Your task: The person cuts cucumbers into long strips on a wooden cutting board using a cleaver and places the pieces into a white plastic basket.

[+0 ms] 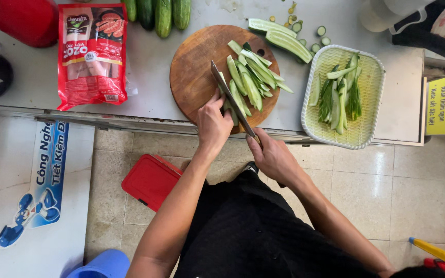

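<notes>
A pale green cucumber piece (228, 106) is pinned under the closed fingers of the left hand (213, 122) at the near edge of a round wooden board (194, 69). Just right of it, a knife (231, 98) is gripped by the right hand (272, 157), its blade slanting beside those fingers. Beyond the blade, long cucumber strips (252, 77) are piled, light-fleshed with dark skin edges.

Cucumber strips (251, 77) lie on the cutting board (194, 72), basket (374, 82) right, sausage packet (92, 54) left.

Food-preparation kitchen, likely a small stall: steel desk (150, 67) bearing round wooden cutting board (197, 72), whole cucumbers (158, 13), packaged sausages (93, 54), woven tray (369, 87); tiled floor (366, 190) showing beneath.
</notes>
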